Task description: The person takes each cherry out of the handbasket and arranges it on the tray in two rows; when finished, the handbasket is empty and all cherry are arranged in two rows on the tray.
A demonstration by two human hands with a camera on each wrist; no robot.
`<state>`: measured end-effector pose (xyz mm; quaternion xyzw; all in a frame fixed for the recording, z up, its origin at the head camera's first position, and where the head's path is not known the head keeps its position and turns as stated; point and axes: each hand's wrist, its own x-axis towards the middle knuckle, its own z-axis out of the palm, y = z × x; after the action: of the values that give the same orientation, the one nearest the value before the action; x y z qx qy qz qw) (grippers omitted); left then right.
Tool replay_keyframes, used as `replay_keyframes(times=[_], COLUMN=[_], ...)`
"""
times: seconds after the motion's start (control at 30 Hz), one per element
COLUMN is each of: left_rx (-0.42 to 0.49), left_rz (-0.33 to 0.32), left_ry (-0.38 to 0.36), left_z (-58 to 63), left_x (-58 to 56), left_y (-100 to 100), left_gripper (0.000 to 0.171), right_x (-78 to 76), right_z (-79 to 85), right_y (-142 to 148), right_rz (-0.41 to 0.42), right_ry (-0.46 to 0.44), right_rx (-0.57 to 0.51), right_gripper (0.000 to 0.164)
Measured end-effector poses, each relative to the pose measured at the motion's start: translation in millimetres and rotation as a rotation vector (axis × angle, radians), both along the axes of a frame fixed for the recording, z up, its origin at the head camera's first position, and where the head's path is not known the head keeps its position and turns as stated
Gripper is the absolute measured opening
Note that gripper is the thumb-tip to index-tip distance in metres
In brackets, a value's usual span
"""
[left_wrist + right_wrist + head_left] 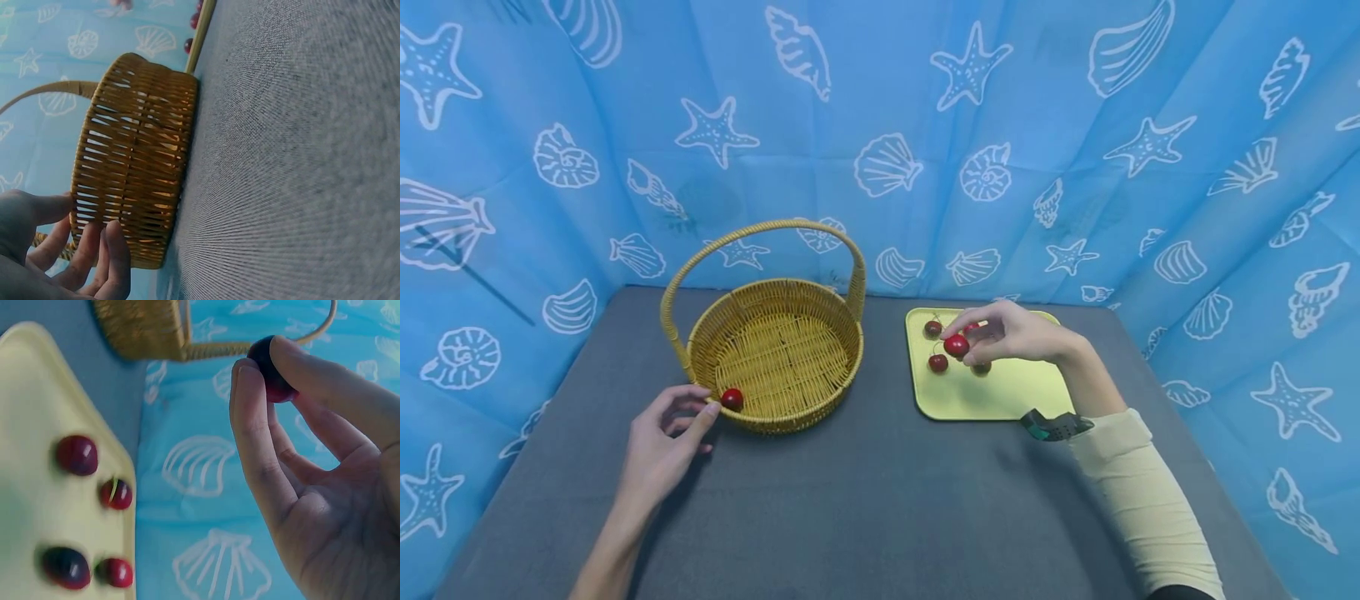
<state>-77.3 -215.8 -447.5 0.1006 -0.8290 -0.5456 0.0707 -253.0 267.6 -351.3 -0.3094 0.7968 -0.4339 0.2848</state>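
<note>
My left hand (664, 437) pinches the rim of a yellow wicker basket (134, 162) at its near left side, thumb and fingertips on the edge. Inside that basket, close to the gripping fingers, lies one red cherry (732, 399). My right hand (1018, 331) holds another dark red cherry (275, 372) between thumb and fingertips, raised above a pale yellow tray (1022, 400). Several cherries (77, 455) lie on the tray below that hand, and some are partly hidden by it in the head view.
The basket's tall arched handle (760, 227) stands upright over it. A grey cloth surface (865, 500) lies under basket and tray. Blue curtains (910, 83) with white shell and starfish prints hang behind and at both sides.
</note>
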Motion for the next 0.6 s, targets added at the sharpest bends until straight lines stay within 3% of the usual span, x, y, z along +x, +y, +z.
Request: replay_keyframes(times=[0.1,0.23,0.6], left_rx=[-0.002,-0.004,-0.004], left_rz=[-0.002,-0.004,-0.001], left_ry=[-0.001,-0.005,-0.03], left_z=[0.3,0.5,-0.9], left_x=[-0.1,-0.8,-0.1], left_y=[0.4,0.8,-0.3], left_gripper=[0.041,0.042,0.045], right_x=[3.0,5.7,5.1], right_z=[-2.7,-8.2,-31.2], right_y=[15.8,34.3,72.4], right_rz=[-0.06,-0.118,-0.289], right_ry=[0.014,0.103,0.157], right_rx=[0.053,0.137,0.214], right_gripper=[0.042,0.042,0.042])
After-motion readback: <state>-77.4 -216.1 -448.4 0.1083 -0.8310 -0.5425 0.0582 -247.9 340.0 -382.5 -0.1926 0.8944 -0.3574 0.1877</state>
